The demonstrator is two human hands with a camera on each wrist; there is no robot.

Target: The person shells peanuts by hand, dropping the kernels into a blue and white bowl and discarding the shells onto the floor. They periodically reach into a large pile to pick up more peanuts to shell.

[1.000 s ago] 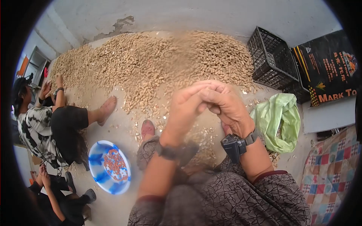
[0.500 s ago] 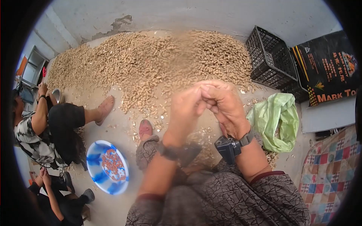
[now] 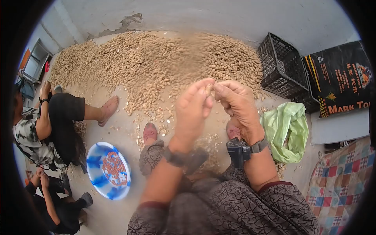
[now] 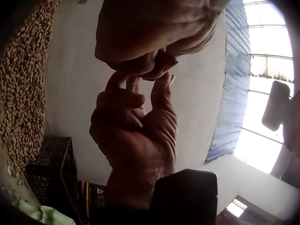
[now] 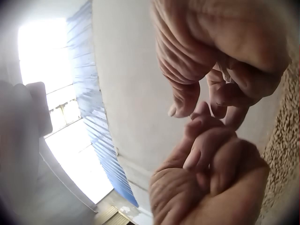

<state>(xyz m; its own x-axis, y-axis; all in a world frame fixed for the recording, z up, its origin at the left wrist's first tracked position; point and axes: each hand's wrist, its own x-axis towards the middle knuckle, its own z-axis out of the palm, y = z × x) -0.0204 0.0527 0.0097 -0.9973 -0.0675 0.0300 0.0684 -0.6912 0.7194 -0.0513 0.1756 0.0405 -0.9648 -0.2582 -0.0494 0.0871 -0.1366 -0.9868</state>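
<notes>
In front of the chest, my left hand [image 3: 192, 111] pinches a small peanut [image 3: 209, 89] between thumb and fingers. My right hand [image 3: 241, 107] meets it from the right, its fingertips close beside the peanut. Seen from the right wrist, the right hand [image 5: 225, 42] has its fingers curled round a pale piece [image 5: 225, 72] that looks like shell, with the thumb held apart; the left hand [image 5: 211, 178] is just below. In the left wrist view the left hand [image 4: 154, 33] is dark and hides what it holds, above the right hand [image 4: 136, 126].
A long peanut heap [image 3: 145, 62] lies along the wall. Black crates [image 3: 280, 74] and a black printed sack [image 3: 340, 78] stand at right, near a green bag [image 3: 284, 129]. A blue-white basin [image 3: 93, 156] holds reddish kernels; two people [image 3: 33, 125] [image 3: 58, 209] sit at left.
My hands' fingertips have drawn slightly apart, and the peanut between them now shows. The upper seated person at left has leaned back and lowered the raised hands.
</notes>
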